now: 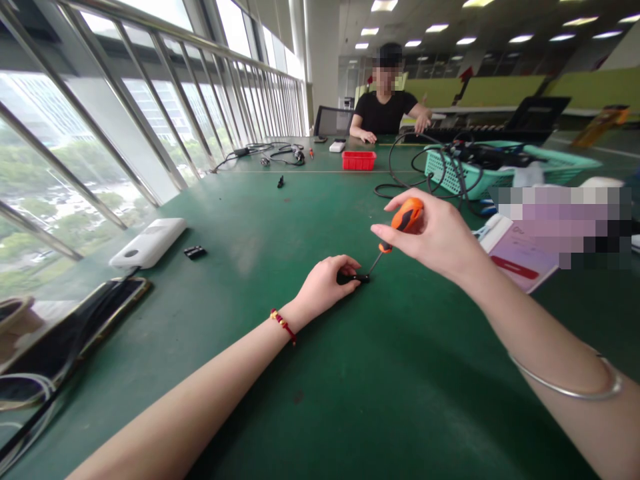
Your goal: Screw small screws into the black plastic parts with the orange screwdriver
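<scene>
My right hand (434,223) grips the orange and black handle of a screwdriver (409,215), which leans with its shaft slanting down to the left. The shaft's tip meets the right end of a small black part (359,277) lying on the green table (240,320). My left hand (327,281) pinches that part from the left, its fingers covering most of it. What kind of part it is, I cannot make out. Further left lies another small black piece (195,252), apart from both hands.
A white power bank (149,243) and a phone (100,320) with cables lie at the left. Beyond are a red tray (359,161), a tangle of cables (280,155) and a turquoise basket (555,163). A purple box (525,250) sits right. Across the table sits another person (385,110).
</scene>
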{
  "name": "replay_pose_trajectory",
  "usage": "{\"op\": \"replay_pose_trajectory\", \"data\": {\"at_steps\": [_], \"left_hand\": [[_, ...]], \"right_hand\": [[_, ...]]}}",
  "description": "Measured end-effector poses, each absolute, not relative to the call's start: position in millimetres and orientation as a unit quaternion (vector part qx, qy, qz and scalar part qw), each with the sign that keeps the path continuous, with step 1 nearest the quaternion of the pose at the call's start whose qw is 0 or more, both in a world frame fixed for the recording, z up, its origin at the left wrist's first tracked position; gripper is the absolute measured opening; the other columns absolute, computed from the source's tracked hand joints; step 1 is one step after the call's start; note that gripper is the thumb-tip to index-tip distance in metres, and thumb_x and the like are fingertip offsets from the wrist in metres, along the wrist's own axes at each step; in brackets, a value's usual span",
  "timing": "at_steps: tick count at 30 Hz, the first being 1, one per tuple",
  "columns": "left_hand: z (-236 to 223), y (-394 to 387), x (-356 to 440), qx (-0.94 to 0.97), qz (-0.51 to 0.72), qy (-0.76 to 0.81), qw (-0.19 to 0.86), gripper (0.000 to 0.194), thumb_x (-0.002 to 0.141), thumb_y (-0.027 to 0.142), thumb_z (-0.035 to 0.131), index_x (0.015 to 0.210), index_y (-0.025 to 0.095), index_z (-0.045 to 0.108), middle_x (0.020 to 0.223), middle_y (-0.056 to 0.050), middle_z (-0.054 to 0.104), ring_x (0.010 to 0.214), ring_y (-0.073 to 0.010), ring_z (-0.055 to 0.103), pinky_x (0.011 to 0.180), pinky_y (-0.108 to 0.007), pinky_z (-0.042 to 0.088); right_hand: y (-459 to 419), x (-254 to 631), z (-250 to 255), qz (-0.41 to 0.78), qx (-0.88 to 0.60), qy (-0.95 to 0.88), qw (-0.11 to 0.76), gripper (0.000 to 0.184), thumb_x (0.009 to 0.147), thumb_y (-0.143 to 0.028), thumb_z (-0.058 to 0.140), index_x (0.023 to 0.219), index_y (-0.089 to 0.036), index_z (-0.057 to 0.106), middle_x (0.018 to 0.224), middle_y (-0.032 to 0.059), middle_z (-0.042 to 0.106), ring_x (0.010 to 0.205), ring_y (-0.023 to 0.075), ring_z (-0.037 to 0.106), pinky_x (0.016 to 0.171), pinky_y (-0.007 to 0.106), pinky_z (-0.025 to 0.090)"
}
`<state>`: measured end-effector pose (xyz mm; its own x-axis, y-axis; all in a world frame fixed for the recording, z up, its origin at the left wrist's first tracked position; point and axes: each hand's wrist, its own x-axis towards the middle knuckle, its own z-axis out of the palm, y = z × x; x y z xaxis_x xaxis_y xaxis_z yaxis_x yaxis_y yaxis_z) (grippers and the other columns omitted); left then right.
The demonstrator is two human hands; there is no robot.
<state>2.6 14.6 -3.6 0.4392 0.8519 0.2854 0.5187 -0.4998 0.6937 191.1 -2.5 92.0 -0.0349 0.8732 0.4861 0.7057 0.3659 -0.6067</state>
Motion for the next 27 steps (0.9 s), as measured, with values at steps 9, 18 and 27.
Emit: {"op": "replay_pose_trajectory", "data": {"at_steps": [9,18,27], "left_hand": [[-4.1,14.5,2.9,0.811,0.317,0.423,0.252,0.023,0.073,0.016,0.064,0.096,0.016,0.063,0.088,-0.005,0.067,0.081,-0.0161,0.064,0.077,-0.028,0.053],[-4.4,15.0,2.6,0.811,0.311,0.423,0.258,0.023,0.075,0.017,0.063,0.098,0.015,0.063,0.089,-0.005,0.068,0.084,-0.0169,0.064,0.079,-0.030,0.053],[-4.0,15.1,2.3,0.815,0.313,0.421,0.246,0.023,0.075,0.018,0.064,0.098,0.016,0.063,0.087,-0.004,0.067,0.081,-0.0165,0.063,0.078,-0.030,0.053]], "right_hand": [[-6.2,187.8,92.3,0.108,-0.550,-0.720,0.410,0.028,0.065,-0.030,0.067,0.091,-0.022,0.061,0.063,-0.0024,0.057,0.053,0.0129,0.048,0.051,0.026,0.035],[-10.1,182.5,94.4,0.092,-0.592,-0.695,0.399,0.024,0.069,-0.044,0.065,0.070,-0.021,0.062,0.051,-0.0024,0.050,0.049,0.0119,0.042,0.048,0.026,0.031],[-5.1,186.8,87.6,0.097,-0.532,-0.731,0.415,0.044,0.061,-0.051,0.074,0.091,-0.021,0.061,0.063,-0.0019,0.058,0.054,0.0130,0.050,0.049,0.025,0.035]]}}
